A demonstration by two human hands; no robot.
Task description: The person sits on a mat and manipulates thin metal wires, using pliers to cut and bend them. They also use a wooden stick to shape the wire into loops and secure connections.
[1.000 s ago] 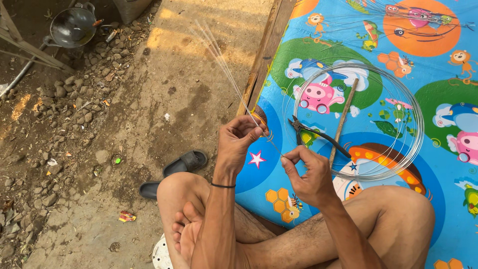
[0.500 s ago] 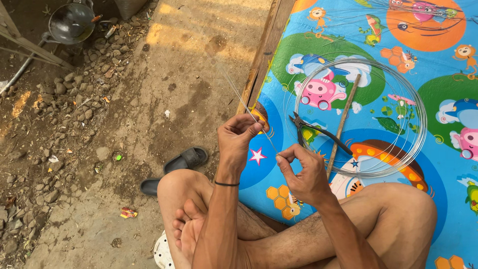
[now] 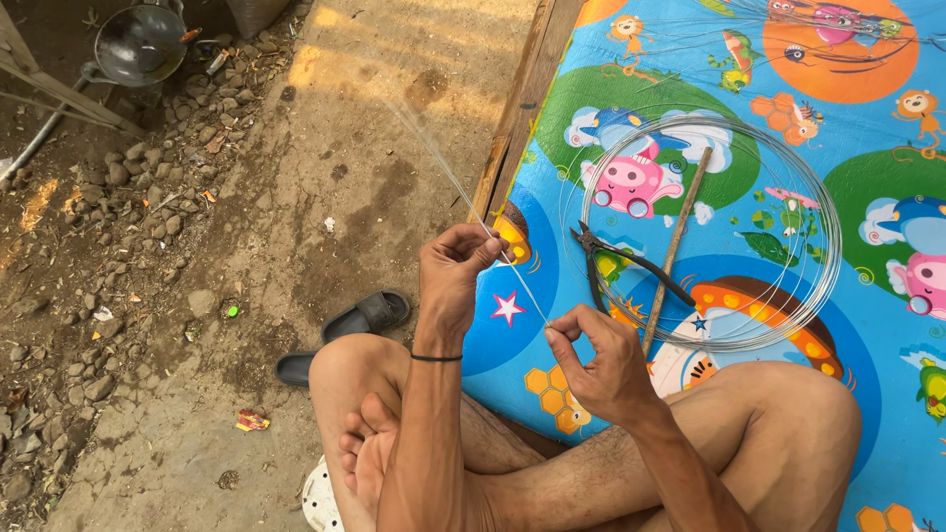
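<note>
The left hand point(image 3: 455, 271) and right hand point(image 3: 596, 360) each pinch a bundle of thin wire strands point(image 3: 512, 264), holding it taut between them above the colourful mat point(image 3: 867, 414). The far ends fan out loose over the dirt ground point(image 3: 246, 246). A wire coil point(image 3: 711, 232), pliers point(image 3: 616, 258) and stick point(image 3: 675, 251) lie near. A slack pinch could probably let strands slip and splay, or prick a fingertip
</note>
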